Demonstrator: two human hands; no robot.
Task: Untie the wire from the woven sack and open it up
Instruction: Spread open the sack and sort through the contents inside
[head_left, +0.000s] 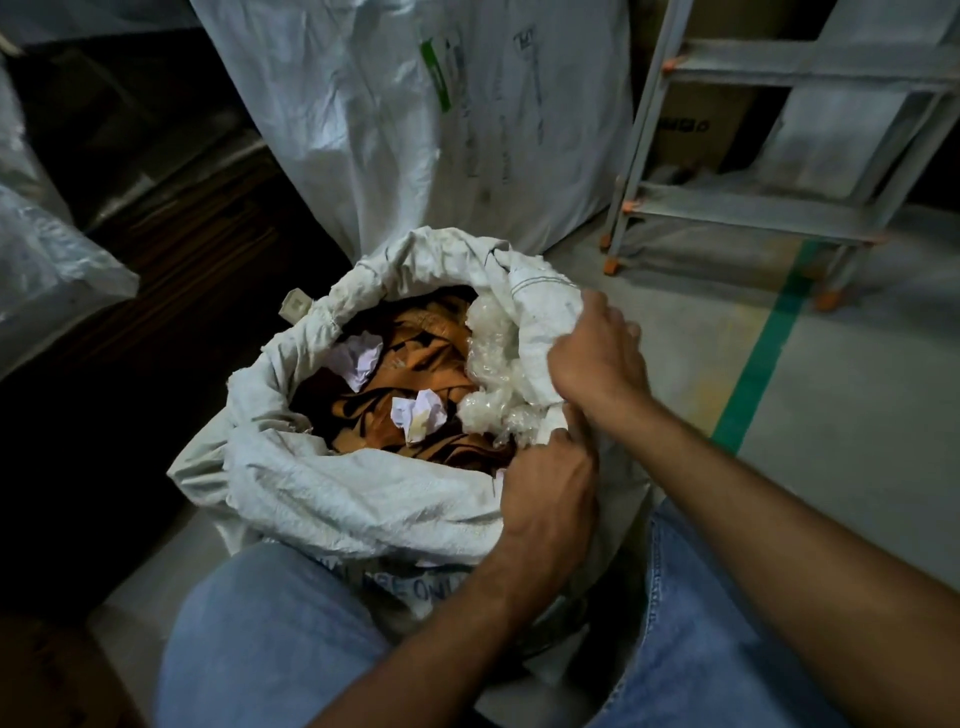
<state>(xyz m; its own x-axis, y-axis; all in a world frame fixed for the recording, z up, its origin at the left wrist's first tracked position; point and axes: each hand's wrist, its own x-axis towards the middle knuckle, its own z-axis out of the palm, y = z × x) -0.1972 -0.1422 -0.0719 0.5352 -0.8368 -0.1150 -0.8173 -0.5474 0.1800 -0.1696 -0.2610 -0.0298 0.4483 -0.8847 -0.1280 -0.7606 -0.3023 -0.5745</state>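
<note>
A white woven sack (332, 488) stands on the floor between my knees with its mouth wide open and its rim rolled outward. Inside lie orange cloth with dark stripes (415, 353), crumpled paper balls (418, 413) and clear plastic wrap (491, 353). My left hand (545, 499) grips the near right part of the rim. My right hand (597, 353) is closed on the rim's right side, just beyond the left hand. I see no wire anywhere.
A taller white sack (415, 119) stands behind the open one. A grey stepladder (769, 208) with orange feet is at the back right, near a green floor line (763, 353). Plastic sheeting (47, 249) hangs at the left over dark boards.
</note>
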